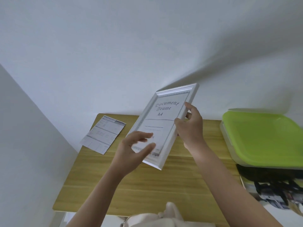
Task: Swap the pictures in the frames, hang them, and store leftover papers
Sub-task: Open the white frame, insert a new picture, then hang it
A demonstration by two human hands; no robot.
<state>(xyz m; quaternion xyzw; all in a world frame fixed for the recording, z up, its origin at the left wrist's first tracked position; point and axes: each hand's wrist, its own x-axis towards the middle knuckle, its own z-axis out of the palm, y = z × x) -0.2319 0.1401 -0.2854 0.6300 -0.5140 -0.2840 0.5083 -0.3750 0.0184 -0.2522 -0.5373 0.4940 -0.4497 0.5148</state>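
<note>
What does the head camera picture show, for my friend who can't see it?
A person holds a white picture frame tilted up above a wooden table, the right hand gripping its right edge and the left hand blurred at its lower left corner. A printed paper lies on the table's far left; a green-lidded box sits at right.

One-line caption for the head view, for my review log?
Right hand grips a white document frame above the wooden table; blurred left hand at its lower edge.
</note>
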